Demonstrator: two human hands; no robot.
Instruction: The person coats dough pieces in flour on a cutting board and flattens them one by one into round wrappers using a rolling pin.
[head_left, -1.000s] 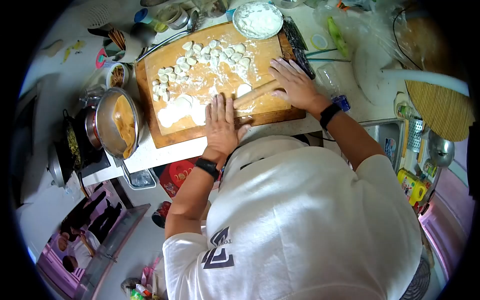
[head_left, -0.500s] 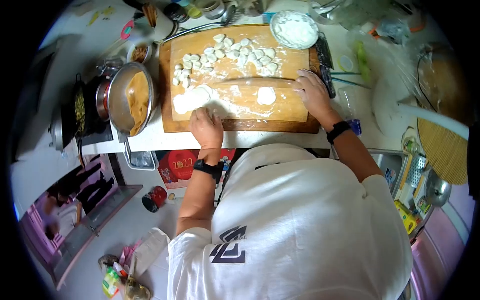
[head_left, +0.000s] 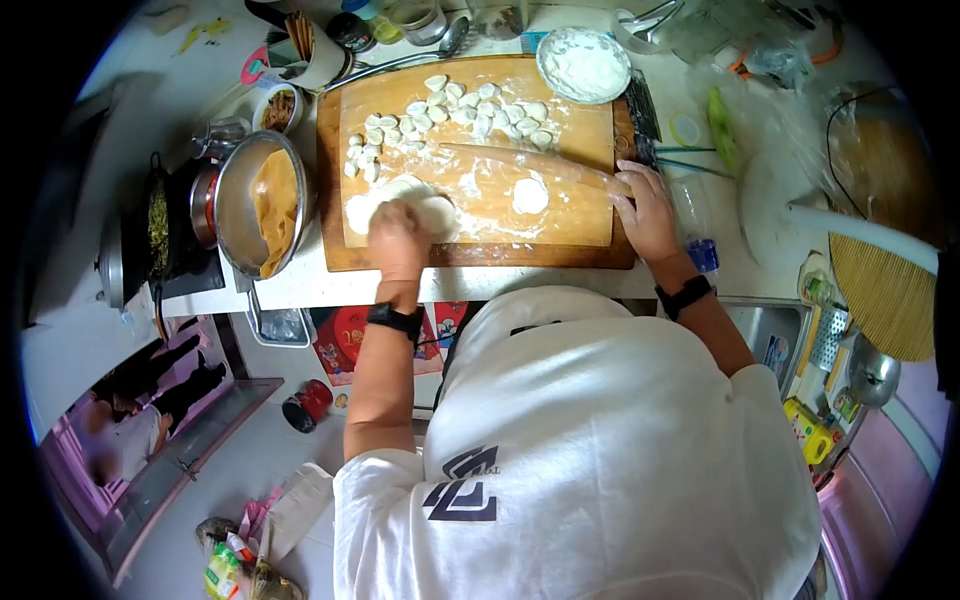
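Note:
My left hand is over the flat round dough wrappers at the left front of the wooden board. Its fingers are bunched and blurred, and what they pinch is hidden. My right hand is closed on the right end of a floury rolling pin, which lies slantwise across the board. One small round of dough sits just in front of the pin. Several small dough pieces are scattered over the back of the board among loose flour.
A bowl of flour stands at the board's back right corner. To the left are a metal bowl with a tan cloth-like sheet inside and a small bowl of brown food. Bottles and a ladle line the back.
My left hand has moved left, over the wrappers, and a wrapper now shows at its right. The pin's right end has come toward me with my right hand, so the pin slants.

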